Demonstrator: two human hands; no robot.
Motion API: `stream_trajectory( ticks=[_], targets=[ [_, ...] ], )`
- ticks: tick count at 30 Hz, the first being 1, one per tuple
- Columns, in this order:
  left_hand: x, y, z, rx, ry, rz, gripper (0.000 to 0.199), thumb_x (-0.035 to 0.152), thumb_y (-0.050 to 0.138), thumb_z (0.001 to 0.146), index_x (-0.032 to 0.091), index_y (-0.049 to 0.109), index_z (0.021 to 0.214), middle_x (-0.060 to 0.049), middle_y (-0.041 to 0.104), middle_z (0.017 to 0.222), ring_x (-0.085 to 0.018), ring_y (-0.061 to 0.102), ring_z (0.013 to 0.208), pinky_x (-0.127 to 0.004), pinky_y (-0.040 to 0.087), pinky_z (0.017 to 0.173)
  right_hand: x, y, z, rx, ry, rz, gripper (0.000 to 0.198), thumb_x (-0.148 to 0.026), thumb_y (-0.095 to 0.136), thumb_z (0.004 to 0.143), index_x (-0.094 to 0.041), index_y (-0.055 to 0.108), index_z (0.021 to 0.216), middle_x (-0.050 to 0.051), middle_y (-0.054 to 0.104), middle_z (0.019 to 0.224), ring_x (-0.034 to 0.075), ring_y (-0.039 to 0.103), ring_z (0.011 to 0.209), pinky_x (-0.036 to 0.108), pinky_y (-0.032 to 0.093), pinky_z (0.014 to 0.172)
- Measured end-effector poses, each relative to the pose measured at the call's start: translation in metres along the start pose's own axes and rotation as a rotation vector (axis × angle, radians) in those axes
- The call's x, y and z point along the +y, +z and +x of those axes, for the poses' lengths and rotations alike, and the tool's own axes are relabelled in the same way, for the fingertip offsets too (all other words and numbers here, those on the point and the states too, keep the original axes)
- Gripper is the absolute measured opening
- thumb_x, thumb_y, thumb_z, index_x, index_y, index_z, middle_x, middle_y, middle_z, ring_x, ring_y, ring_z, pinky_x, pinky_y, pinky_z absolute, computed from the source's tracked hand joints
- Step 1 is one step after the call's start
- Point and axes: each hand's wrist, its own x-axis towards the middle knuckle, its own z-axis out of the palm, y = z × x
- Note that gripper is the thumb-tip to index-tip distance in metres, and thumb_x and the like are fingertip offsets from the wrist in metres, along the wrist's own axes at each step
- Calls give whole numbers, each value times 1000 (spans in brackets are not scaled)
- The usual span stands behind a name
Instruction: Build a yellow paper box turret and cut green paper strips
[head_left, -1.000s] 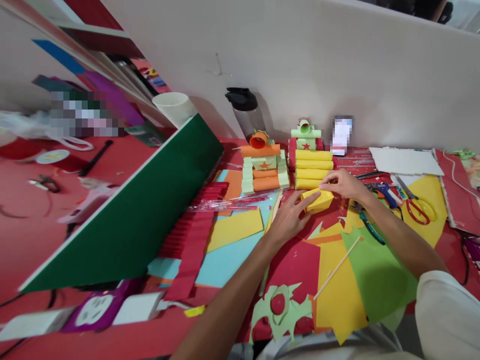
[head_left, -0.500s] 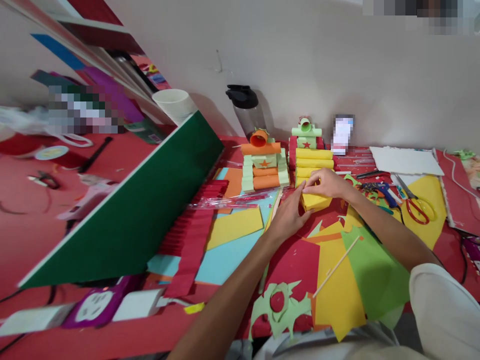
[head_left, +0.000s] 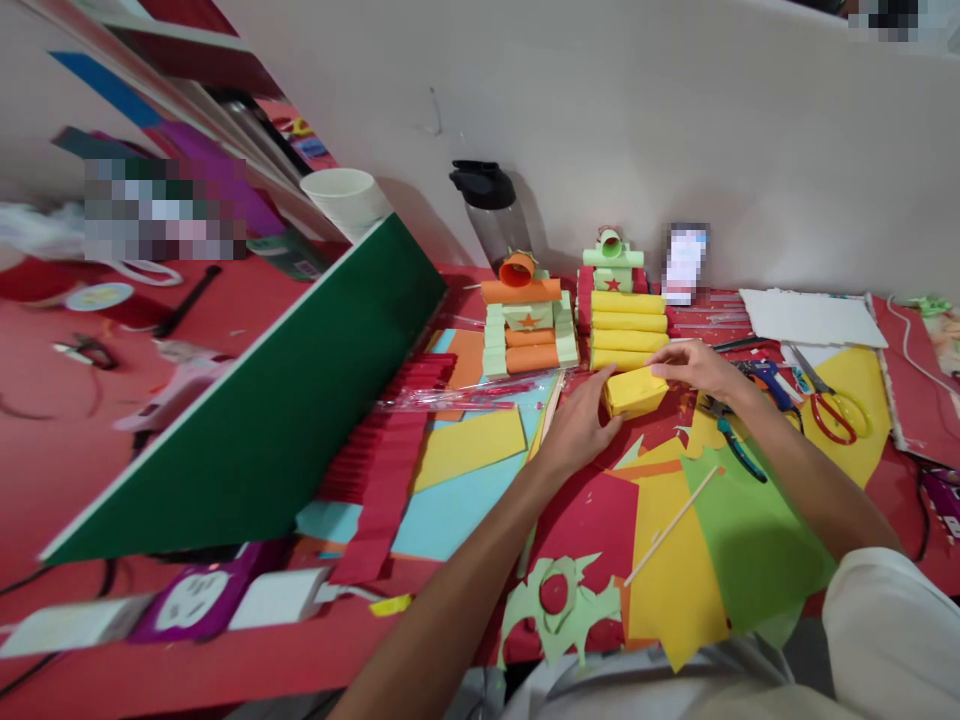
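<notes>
Having shifted rightward, the right hand (head_left: 697,370) is touching the far right corner of a small yellow paper box (head_left: 636,393), pinch unclear; the left hand (head_left: 576,425) is clasping its left end, probably steadying it, just nearer than the yellow paper rolls (head_left: 628,323).

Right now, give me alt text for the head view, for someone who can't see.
A person's left hand holds one end of a yellow box while the right hand touches the other, at a red table strewn with coloured paper. Behind the box stand two paper models; a green board slants at left, pliers and scissors lie right.
</notes>
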Motion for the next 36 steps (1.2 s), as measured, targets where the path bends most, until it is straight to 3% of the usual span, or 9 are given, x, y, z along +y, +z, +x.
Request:
stream_trajectory(
  ticks=[5, 9, 14, 20, 26, 29, 31, 33, 36],
  targets=[
    [3, -2, -2, -29, -38, -11, 67, 28, 66, 92, 20, 41, 154, -16, 62, 148, -33, 63, 134, -49, 55, 108, -3, -1, -10, -32, -10, -71, 35, -46, 79, 82, -19, 80, 103, 6, 80, 101, 21, 73, 90, 31, 56, 79],
    [6, -2, -5, -47, -87, 49, 69, 29, 65, 92, 18, 40, 155, -17, 71, 132, -36, 73, 114, -50, 61, 93, -7, 2, -17, -26, -38, -158, 38, -48, 73, 88, -17, 79, 110, 8, 81, 105, 23, 73, 93, 35, 57, 85],
    [9, -6, -5, -38, -83, 19, 51, 28, 66, 91, 20, 52, 140, -13, 74, 125, -34, 73, 115, -49, 60, 95, -4, 4, -27, -23, -42, -72, 42, -53, 72, 90, -22, 77, 117, 10, 79, 114, 26, 74, 100, 39, 60, 87],
    [-1, -8, -5, 26, 196, -14, 57, 8, 60, 86, 21, 52, 141, -13, 64, 145, -27, 60, 139, -48, 53, 115, -1, 1, -50, -28, -96, 10, 58, -52, 77, 87, -27, 66, 138, 12, 65, 145, 30, 65, 130, 44, 59, 101],
    [-18, -14, -1, -126, 416, 161, 57, -2, 46, 89, 21, 57, 141, -14, 61, 151, -26, 56, 145, -48, 54, 115, 4, 12, -62, -39, -160, -276, 65, -48, 83, 84, -29, 61, 142, 11, 64, 144, 32, 63, 131, 49, 54, 108],
    [-25, -28, 1, -287, 474, 207, 46, 15, 63, 96, 23, 59, 141, -16, 53, 160, -31, 50, 149, -52, 50, 117, 9, 19, -66, -12, -252, -380, 57, -46, 81, 86, -29, 62, 137, 11, 64, 140, 33, 62, 130, 53, 50, 111],
    [-25, -38, 0, -381, 488, 237, 56, 38, 76, 93, 24, 58, 145, -15, 44, 167, -36, 41, 155, -57, 42, 123, 13, 22, -70, -14, -296, -407, 54, -46, 80, 87, -28, 62, 135, 11, 64, 140, 33, 60, 132, 54, 48, 114],
    [-21, -46, 0, -410, 460, 231, 66, 56, 74, 92, 26, 56, 147, -14, 37, 170, -38, 37, 157, -59, 37, 126, 17, 23, -73, 7, -317, -403, 50, -46, 79, 89, -28, 62, 133, 11, 64, 140, 33, 60, 131, 53, 48, 113],
    [-14, -48, -2, -386, 363, 174, 62, 60, 58, 100, 27, 52, 152, -13, 33, 173, -36, 41, 155, -54, 41, 123, 19, 25, -76, 130, -311, -339, 36, -44, 70, 95, -27, 65, 127, 11, 68, 133, 28, 69, 112, 45, 58, 98]
  ],
)
